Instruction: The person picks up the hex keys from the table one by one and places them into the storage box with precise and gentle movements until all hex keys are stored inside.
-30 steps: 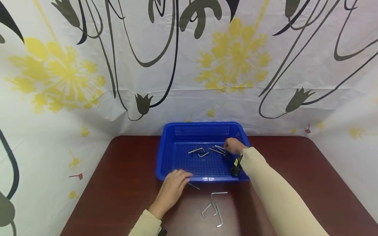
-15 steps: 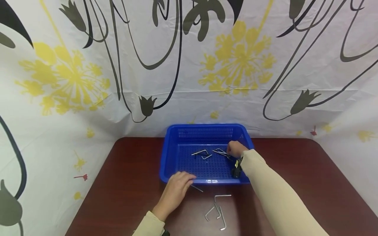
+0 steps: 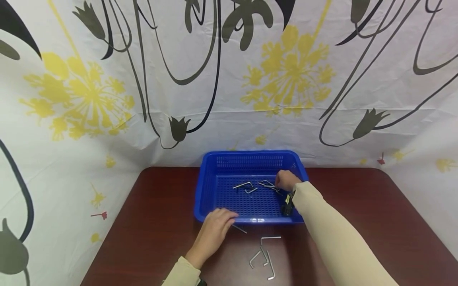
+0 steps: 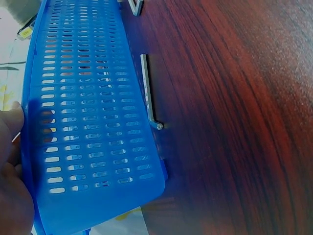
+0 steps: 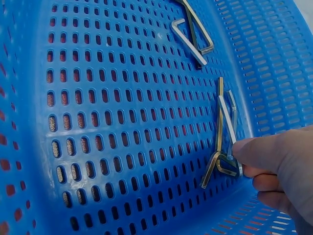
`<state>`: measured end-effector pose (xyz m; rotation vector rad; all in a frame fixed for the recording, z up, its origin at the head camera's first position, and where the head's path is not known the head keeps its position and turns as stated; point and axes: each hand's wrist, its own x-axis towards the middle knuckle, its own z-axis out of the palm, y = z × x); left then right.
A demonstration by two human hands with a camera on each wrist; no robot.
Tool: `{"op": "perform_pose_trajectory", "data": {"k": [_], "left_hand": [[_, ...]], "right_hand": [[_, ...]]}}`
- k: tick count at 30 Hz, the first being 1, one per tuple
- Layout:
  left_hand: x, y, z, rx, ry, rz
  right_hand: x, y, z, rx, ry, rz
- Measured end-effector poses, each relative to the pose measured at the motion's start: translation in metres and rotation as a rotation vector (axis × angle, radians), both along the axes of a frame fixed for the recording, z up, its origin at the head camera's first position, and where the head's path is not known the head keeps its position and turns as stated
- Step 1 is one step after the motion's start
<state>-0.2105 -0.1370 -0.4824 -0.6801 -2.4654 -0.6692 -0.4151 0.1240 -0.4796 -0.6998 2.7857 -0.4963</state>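
Note:
A blue plastic basket with slotted walls stands on the dark red wooden table. At its front left rim, my left hand grips the edge, also seen at the left of the left wrist view. Inside, near the right end, my right hand pinches a silver hex key between thumb and fingers, its lower part close to the basket floor. Right beside it lie a brassy hex key and several others overlapping. Another small group of hex keys rests farther along the basket floor.
On the table in front of the basket lie several loose hex keys. One hex key sits right along the basket's front wall, near my left hand. A patterned white cloth hangs behind the table.
The head view has shifted slightly, so everything appears a little lower and to the right. My left hand stays on the rim, and my right hand stays among the hex keys.

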Motion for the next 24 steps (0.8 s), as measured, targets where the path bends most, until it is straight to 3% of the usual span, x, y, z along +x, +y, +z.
{"op": "perform_pose_trajectory", "data": {"k": [10,16,19,20,24], "left_hand": [[-0.001,0.004,0.0,0.018,0.016,-0.013],[0.0,0.005,0.0,0.018,0.016,-0.014],[0.0,0.004,-0.001,0.019,0.019,-0.013],[0.0,0.004,-0.001,0.021,0.019,-0.013],[-0.001,0.0,-0.003,0.025,0.021,-0.011]], "right_hand": [[0.004,0.006,0.005,-0.016,-0.004,-0.004],[0.005,0.01,0.007,-0.127,0.003,0.032],[0.0,0.012,0.009,-0.179,-0.031,0.052],[-0.009,0.017,0.0,-0.218,-0.026,0.086],[-0.011,0.016,0.006,-0.235,-0.037,0.109]]}}
